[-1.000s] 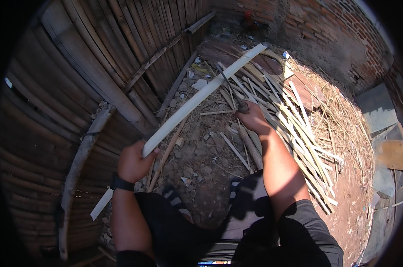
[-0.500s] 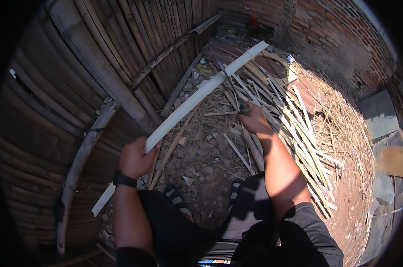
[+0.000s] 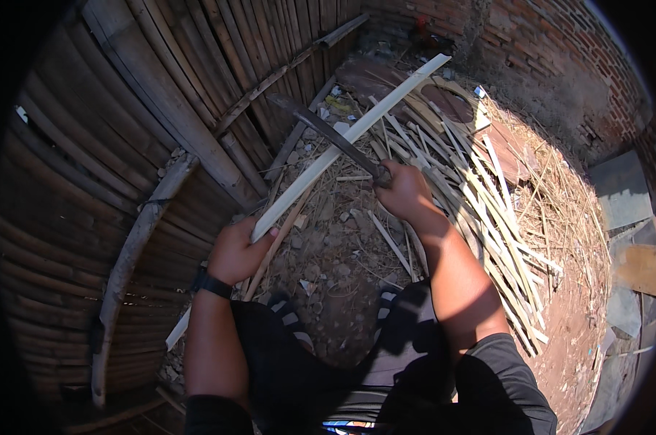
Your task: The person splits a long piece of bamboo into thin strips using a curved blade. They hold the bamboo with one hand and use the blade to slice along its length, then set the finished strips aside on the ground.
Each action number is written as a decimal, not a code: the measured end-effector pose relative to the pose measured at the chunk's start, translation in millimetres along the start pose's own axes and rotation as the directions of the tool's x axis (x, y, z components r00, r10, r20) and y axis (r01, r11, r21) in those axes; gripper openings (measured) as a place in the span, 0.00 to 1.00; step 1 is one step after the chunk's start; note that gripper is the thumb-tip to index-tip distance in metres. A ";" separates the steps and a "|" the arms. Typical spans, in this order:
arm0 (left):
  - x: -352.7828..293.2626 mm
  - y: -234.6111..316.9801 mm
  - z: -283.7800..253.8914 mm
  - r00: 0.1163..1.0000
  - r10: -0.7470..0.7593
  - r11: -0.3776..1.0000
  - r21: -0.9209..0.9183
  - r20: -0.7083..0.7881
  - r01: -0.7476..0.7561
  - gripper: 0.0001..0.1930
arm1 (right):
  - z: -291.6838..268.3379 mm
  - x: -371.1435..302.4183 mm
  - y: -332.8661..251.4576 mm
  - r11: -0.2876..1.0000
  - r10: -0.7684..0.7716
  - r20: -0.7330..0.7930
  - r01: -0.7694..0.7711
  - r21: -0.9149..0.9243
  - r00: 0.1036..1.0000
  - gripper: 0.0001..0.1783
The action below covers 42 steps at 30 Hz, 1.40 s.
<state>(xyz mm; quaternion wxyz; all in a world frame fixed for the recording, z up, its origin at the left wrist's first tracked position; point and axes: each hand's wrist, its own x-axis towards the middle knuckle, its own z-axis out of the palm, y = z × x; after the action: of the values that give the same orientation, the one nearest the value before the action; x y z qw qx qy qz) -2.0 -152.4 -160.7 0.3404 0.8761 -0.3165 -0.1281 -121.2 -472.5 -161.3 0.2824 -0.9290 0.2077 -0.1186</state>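
My left hand (image 3: 235,250) is closed around a long pale bamboo strip (image 3: 310,176), which slants up and away to the right. The strip's lower end comes out behind my left wrist, below the black wristband. In my right hand (image 3: 403,191) is the handle of a machete (image 3: 334,138), its dark blade pointing up and to the left. The blade lies across the strip near the middle of its length; whether it rests on the strip or cuts into it I cannot tell.
Split bamboo strips (image 3: 498,239) lie heaped on the ground to the right, amid straw and shavings (image 3: 560,196). A bamboo wall (image 3: 74,217) with a leaning pole (image 3: 135,268) stands close on the left. At the back is a brick wall (image 3: 516,43). Flat grey sheets (image 3: 618,190) stand at the far right.
The machete has swung so its blade now lies broadside across the strip, pointing further left. My left hand and the strip have shifted slightly up and to the right.
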 end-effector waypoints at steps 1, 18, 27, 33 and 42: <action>0.5 -1.0 0.4 1.000 0.012 1.000 -0.008 -0.016 -0.013 0.20 | 2.9 -2.4 -0.2 0.999 -0.017 0.007 0.017 -0.027 1.000 0.17; -1.4 -0.2 5.0 0.915 0.277 0.925 0.341 -0.295 -0.170 0.19 | 26.8 -4.6 -19.6 0.952 -0.276 0.180 0.294 -0.081 0.944 0.17; -2.2 10.1 2.5 0.964 0.165 0.883 0.468 -0.208 -0.050 0.19 | 35.0 -1.0 20.8 0.981 -0.186 0.073 0.181 0.066 0.980 0.17; 1.2 9.3 -1.8 0.945 0.217 0.882 0.463 -0.243 -0.084 0.18 | 5.6 12.9 35.7 0.979 0.078 0.188 -0.111 0.169 0.979 0.22; -0.9 6.5 4.3 0.964 0.164 0.875 0.483 -0.210 -0.044 0.18 | 12.6 2.2 18.7 0.991 -0.131 0.267 0.115 0.073 0.955 0.20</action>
<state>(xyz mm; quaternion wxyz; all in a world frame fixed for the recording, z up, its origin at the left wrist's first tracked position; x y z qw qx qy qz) -7.6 -157.8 -159.4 0.1586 0.9232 -0.3407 0.0807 -120.9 -481.5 -182.0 0.3265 -0.9392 0.1056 -0.0137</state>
